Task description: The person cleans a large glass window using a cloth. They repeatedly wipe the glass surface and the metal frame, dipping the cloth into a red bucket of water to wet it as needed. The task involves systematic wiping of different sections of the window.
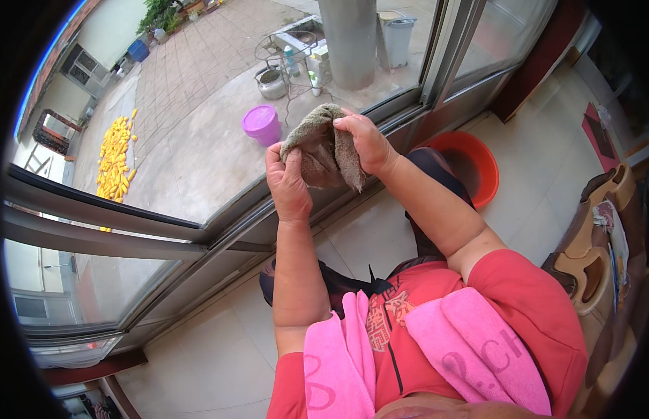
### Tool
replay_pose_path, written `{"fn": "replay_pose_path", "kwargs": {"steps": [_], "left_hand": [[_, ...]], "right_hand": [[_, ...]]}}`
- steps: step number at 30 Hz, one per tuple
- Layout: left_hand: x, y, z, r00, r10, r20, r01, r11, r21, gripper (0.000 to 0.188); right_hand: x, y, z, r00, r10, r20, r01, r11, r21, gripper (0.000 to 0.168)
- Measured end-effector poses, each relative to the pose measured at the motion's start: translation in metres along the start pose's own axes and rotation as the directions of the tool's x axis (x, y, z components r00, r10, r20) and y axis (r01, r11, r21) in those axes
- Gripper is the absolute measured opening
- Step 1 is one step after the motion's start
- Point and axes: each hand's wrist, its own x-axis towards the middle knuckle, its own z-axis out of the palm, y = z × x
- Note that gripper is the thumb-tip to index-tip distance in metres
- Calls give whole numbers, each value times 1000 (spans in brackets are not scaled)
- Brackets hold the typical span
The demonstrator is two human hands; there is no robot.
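A worn grey-green cloth [319, 152] is stretched between my two hands in front of the window. My left hand [289, 180] pinches its left edge, thumb on top. The upper right part is gripped by my right hand [364, 139], and a loose corner hangs below it. Beside my right knee, an orange-red plastic basin [487, 173] stands on the tiled floor with dark water in it. Directly beyond the cloth runs the metal frame of the sliding window [241, 222].
Brown-and-tan wooden furniture [591, 262] stands at right on the tile floor [220, 345]. Through the glass I see a purple bucket [261, 125], a metal pot [272, 84], a wire stand [287, 63], a thick column [350, 42] and corn cobs [115, 157]. A pink towel [476, 351] hangs round my neck.
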Motion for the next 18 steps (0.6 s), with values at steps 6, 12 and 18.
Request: {"fn": "replay_pose_path", "kwargs": {"steps": [6,12,18], "left_hand": [[6,-10,22,996,-20,-82,10,992,-123,15],[7,-39,50,962,-266,55,272,936,-223,40],[8,-65,64,962,-271,34,270,962,37,43]], "right_hand": [[14,17,-4,980,0,-197,11,998,57,26],[45,-9,-18,878,-388,-282,200,831,-519,22],[49,-16,-22,843,-532,-80,128,343,-931,23]]}}
